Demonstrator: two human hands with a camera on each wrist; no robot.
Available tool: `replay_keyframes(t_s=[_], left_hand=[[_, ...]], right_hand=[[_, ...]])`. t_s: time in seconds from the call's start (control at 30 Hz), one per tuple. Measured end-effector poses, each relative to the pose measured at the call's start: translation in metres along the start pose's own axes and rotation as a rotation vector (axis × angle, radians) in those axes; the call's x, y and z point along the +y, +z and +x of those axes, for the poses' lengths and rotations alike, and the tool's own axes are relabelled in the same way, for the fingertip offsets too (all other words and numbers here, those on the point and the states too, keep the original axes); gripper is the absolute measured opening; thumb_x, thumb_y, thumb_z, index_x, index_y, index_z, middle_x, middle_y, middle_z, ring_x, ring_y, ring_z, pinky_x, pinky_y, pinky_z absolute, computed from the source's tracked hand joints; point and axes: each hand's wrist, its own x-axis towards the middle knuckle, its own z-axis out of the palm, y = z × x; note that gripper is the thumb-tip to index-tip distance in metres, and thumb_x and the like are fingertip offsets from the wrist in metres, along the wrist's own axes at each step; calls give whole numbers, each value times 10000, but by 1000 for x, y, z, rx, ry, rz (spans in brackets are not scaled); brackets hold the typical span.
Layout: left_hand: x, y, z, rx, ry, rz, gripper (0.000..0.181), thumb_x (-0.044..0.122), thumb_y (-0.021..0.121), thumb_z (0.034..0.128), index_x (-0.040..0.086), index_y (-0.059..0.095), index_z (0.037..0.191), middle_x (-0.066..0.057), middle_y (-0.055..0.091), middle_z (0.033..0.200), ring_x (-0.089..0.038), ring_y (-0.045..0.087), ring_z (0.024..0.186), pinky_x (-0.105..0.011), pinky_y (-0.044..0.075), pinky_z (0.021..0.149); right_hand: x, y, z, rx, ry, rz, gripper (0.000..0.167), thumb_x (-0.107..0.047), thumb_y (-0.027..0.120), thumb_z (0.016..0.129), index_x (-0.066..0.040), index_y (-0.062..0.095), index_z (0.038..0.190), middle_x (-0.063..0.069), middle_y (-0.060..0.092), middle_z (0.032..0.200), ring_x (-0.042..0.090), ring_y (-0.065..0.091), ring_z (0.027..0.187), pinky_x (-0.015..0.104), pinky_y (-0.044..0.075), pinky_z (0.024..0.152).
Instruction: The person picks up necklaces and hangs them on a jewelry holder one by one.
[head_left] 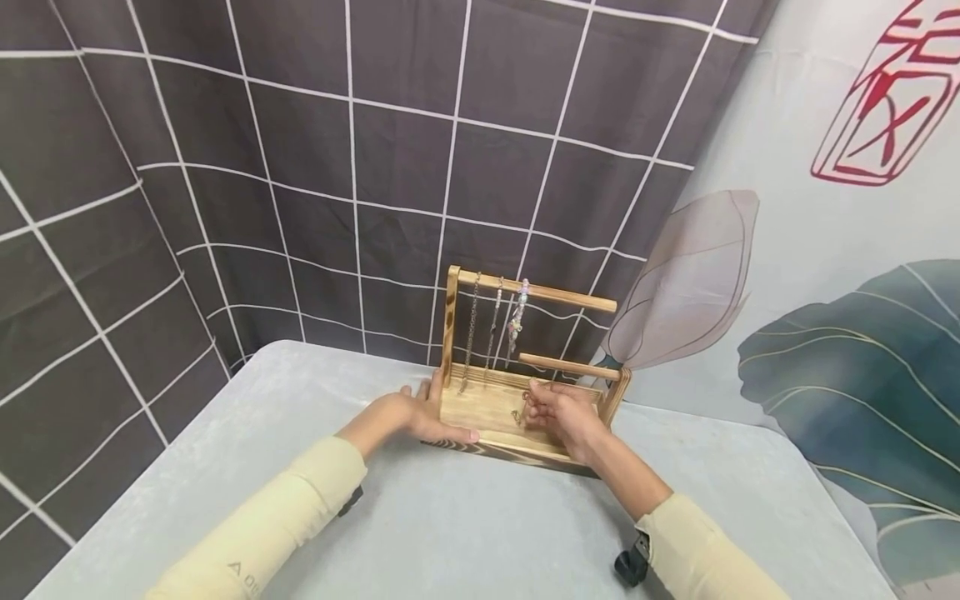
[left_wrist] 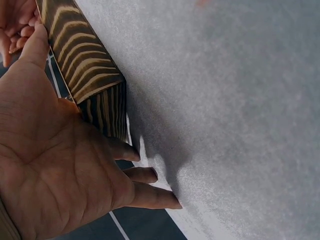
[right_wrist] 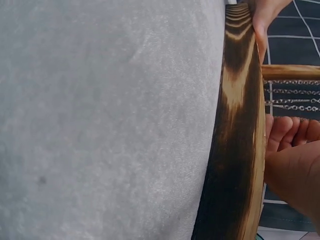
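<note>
A light wooden jewelry stand (head_left: 491, 408) has an upper bar (head_left: 570, 297) and a lower bar (head_left: 570, 365). Thin chains (head_left: 471, 333) and a pale beaded strand (head_left: 516, 321) hang from the upper one. My left hand (head_left: 431, 415) is at the stand's left end, thumb on the front edge; the left wrist view shows its other fingers (left_wrist: 150, 192) extended beside the dark-grained corner (left_wrist: 90, 55). My right hand (head_left: 562, 414) is over the tray's right part, fingers curled; whether they pinch anything is unclear. A small gold-coloured piece (head_left: 516, 417) shows by its fingertips.
The stand rests on a table with a pale grey cloth (head_left: 450, 533). Behind it hangs a dark curtain with white grid lines (head_left: 405, 158). At the right is a pale cloth with leaf shapes (head_left: 862, 358) and a red seal design (head_left: 885, 125).
</note>
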Motion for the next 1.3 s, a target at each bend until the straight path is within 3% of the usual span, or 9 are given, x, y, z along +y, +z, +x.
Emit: replay_keyframes(t_s=[0.27, 0.7, 0.97, 1.07, 1.23, 1.3], left_hand=[[0, -1, 2, -6, 24, 3, 1421, 897, 545, 976, -25, -202, 1757, -388, -6, 1849, -580, 12, 1744, -664, 55, 1448], [1, -1, 1, -15, 7, 11, 1429, 921, 528, 969, -15, -208, 1759, -373, -11, 1855, -578, -1, 1744, -673, 65, 1445], [1, -3, 0, -22, 2, 7, 1423, 922, 526, 972, -3, -212, 1761, -364, -38, 1857, -572, -35, 1745, -678, 39, 1442], [-3, 2, 9, -25, -14, 11, 1457, 957, 524, 944, 17, -234, 1760, -353, -52, 1860, -565, -45, 1746, -674, 33, 1443], [-3, 2, 8, -18, -6, 12, 1461, 955, 530, 944, 6, -225, 1759, -363, -47, 1857, -587, -32, 1739, -698, 57, 1436], [1, 0, 0, -16, 5, 5, 1435, 923, 539, 965, -13, -203, 1761, -375, -31, 1853, -598, -16, 1736, -706, 71, 1433]], right_hand=[[0, -1, 0, -47, -55, 38, 182, -90, 613, 1164, -88, 739, 1033, -26, 750, 979, 96, 742, 944, 304, 677, 1008], [2, -4, -5, -78, -69, 79, 157, 24, 608, 1127, -90, 707, 1087, -54, 780, 1027, 85, 764, 1030, 301, 654, 1070], [4, -8, -6, -72, -65, 110, 285, 58, 645, 1092, -187, 766, 1013, -105, 803, 1094, 71, 749, 1069, 238, 644, 973], [6, -8, -7, -73, -58, 100, 315, 46, 643, 1094, -221, 772, 987, -118, 798, 1090, 53, 709, 979, 208, 617, 870], [4, -8, -8, -90, -33, 65, 184, 3, 636, 1103, -148, 738, 1089, -98, 702, 986, 79, 509, 767, 212, 457, 699], [2, -8, -7, -94, -3, 41, 109, -25, 628, 1117, -112, 691, 1130, -76, 631, 943, 90, 440, 732, 218, 407, 673]])
